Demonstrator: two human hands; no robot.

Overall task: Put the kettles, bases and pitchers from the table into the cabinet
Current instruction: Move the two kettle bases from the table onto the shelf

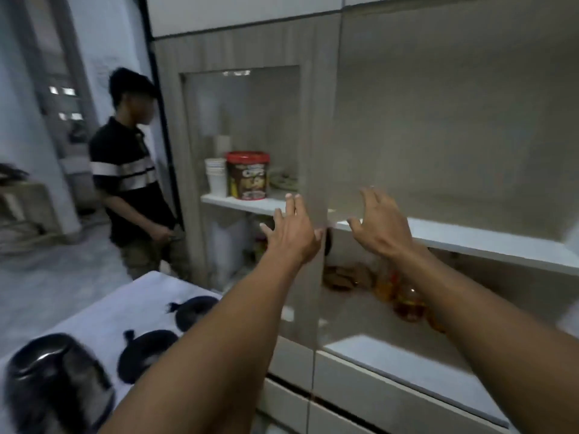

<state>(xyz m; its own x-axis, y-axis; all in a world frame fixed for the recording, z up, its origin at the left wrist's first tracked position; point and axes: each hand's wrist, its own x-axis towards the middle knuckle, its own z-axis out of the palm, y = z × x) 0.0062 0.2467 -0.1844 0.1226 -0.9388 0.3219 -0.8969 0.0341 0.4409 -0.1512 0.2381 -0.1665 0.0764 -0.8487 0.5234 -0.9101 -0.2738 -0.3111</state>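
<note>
Nearest me, kettle (56,383) sits on table (103,317) beside two bases (147,352); looks steel, slick, so I'd grab its handle; left hand (293,234) and right hand (383,225) spread empty at cabinet (438,233)

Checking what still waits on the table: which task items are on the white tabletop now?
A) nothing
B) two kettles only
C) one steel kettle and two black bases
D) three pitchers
C: a steel kettle stands at the near corner of the table, with two black bases beyond it.
</note>
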